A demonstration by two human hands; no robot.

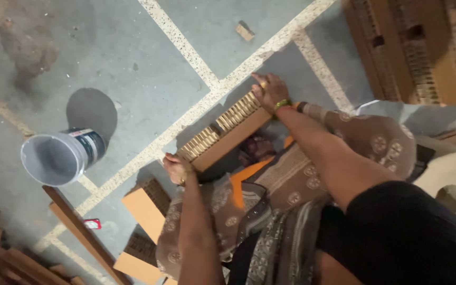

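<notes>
On the floor [133,63] I count one grey bucket [62,155], one honeycomb cardboard block [222,132] held by two hands, left [178,168] and right [270,91], two more cardboard blocks [146,208] near its lower edge, and one small cardboard scrap [245,30] near its top edge.

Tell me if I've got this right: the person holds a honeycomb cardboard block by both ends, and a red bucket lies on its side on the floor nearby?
Nearly. In the head view the bucket is grey, not red. The left hand and right hand do grip the cardboard block at both ends.
</notes>
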